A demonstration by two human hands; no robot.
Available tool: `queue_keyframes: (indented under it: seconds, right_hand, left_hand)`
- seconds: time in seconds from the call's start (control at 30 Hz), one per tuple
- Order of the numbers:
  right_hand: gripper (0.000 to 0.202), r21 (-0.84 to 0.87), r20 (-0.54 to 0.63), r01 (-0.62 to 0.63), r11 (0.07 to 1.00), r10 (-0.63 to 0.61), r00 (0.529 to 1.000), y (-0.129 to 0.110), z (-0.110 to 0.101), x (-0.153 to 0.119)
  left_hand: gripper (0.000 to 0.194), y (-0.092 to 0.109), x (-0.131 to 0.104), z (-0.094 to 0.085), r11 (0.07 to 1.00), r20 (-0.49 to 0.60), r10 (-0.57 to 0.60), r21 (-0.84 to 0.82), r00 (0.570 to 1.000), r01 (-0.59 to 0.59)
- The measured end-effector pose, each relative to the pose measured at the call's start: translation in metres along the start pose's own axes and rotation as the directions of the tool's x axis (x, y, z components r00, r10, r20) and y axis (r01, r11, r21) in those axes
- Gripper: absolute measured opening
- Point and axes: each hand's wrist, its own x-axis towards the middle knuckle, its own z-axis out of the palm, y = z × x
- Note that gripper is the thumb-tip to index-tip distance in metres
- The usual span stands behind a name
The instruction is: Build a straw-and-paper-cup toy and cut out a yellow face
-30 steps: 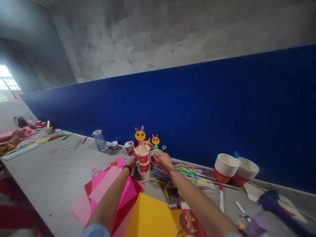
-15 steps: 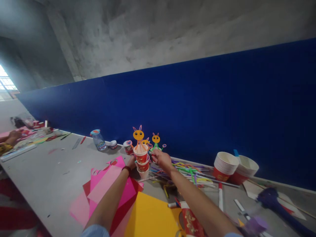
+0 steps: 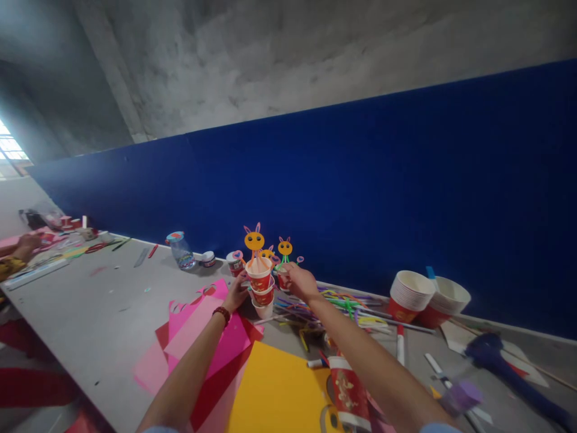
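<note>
A paper-cup figure (image 3: 258, 278) stands in front of me: several red and white cups stacked, with an orange face, pink ears and orange stems above. Against its left side are the fingers of my left hand (image 3: 235, 292), closed on the cups; their far side is hidden. My right hand (image 3: 301, 281) grips a smaller cup figure (image 3: 285, 247) with an orange face and green stems. Its red cup is mostly behind my fingers. Between the two, a third orange face (image 3: 267, 253) shows partly behind the front figure.
Pink and red sheets (image 3: 202, 325) and a yellow sheet (image 3: 274, 385) lie near me. Pipe cleaners (image 3: 347, 307), cup stacks (image 3: 410, 294) and a blue glue gun (image 3: 491, 352) are rightward. A jar (image 3: 181, 252) stands left; another person's hand (image 3: 27, 242) is far left.
My left hand has shifted up slightly along the left side of the cup stack and more of it shows. My right hand remains at the smaller figure, a little higher and turned.
</note>
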Motion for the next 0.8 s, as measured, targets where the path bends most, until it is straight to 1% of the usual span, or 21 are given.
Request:
queue_keyframes:
  seconds: [0.1,0.17,0.23,0.27,0.33,0.37,0.43,0.47,0.5,0.53,0.57,0.6,0.63,0.7,0.73,0.8]
  right_hand:
    - [0.027,0.035,-0.071,-0.049,0.998,0.051,0.996,0.008,-0.026,-0.011]
    - [0.029,0.071,-0.125,-0.098,0.993,0.106,0.987,0.013,-0.048,-0.025]
    - [0.032,0.108,-0.137,-0.138,0.985,0.152,0.979,0.016,-0.07,-0.047]
    - [0.032,0.124,-0.13,-0.154,0.98,0.17,0.977,0.016,-0.08,-0.061]
    - [0.031,0.148,-0.101,-0.175,0.973,0.191,0.976,0.014,-0.095,-0.096]
    - [0.03,0.152,-0.08,-0.184,0.971,0.198,0.977,0.012,-0.101,-0.115]
    - [0.029,0.143,-0.012,-0.202,0.969,0.206,0.979,0.008,-0.105,-0.155]
    - [0.031,0.115,0.046,-0.21,0.971,0.206,0.977,0.006,-0.104,-0.174]
    - [0.035,0.08,0.09,-0.218,0.973,0.211,0.973,0.006,-0.102,-0.192]
    - [0.038,0.042,0.115,-0.238,0.97,0.232,0.966,0.005,-0.099,-0.208]
    - [0.041,0.008,0.127,-0.263,0.965,0.26,0.957,0.006,-0.095,-0.221]
    - [0.044,-0.014,0.133,-0.287,0.958,0.286,0.949,0.006,-0.092,-0.231]
    - [0.045,-0.026,0.134,-0.317,0.948,0.318,0.939,0.006,-0.088,-0.239]
    - [0.046,-0.018,0.134,-0.368,0.93,0.367,0.921,0.006,-0.083,-0.246]
    - [0.046,-0.011,0.135,-0.373,0.928,0.371,0.919,0.005,-0.082,-0.246]
    - [0.046,0.018,0.134,-0.356,0.934,0.351,0.927,0.001,-0.082,-0.241]
  left_hand:
    - [0.028,-0.002,-0.012,-0.013,0.998,-0.06,0.003,0.061,0.998,0.001]
    - [0.025,0.001,-0.027,-0.025,0.994,-0.122,0.025,0.108,0.992,-0.012]
    - [0.016,0.009,-0.05,-0.036,0.986,-0.193,0.062,0.165,0.979,-0.03]
    - [0.015,0.014,-0.065,-0.041,0.981,-0.231,0.086,0.192,0.969,-0.041]
    - [0.014,0.025,-0.098,-0.043,0.971,-0.269,0.131,0.229,0.954,-0.068]
    - [0.014,0.031,-0.116,-0.04,0.967,-0.264,0.146,0.239,0.954,-0.082]
    - [0.013,0.043,-0.15,-0.024,0.965,-0.192,0.153,0.241,0.969,-0.105]
    - [0.013,0.049,-0.166,-0.011,0.966,-0.114,0.144,0.233,0.983,-0.115]
    - [0.011,0.054,-0.18,0.004,0.971,0.036,0.107,0.21,0.994,-0.112]
    - [0.013,0.058,-0.192,0.02,0.979,0.164,0.063,0.179,0.984,-0.093]
    - [0.02,0.061,-0.201,0.037,0.986,0.295,0.015,0.154,0.956,-0.063]
    - [0.026,0.064,-0.208,0.053,0.99,0.381,-0.037,0.137,0.924,-0.017]
    - [0.032,0.066,-0.213,0.069,0.991,0.445,-0.088,0.128,0.891,0.034]
    - [0.045,0.07,-0.215,0.093,0.987,0.532,-0.158,0.118,0.832,0.112]
    - [0.049,0.071,-0.213,0.102,0.984,0.558,-0.18,0.108,0.81,0.145]
    - [0.057,0.074,-0.208,0.116,0.98,0.573,-0.198,0.102,0.795,0.171]
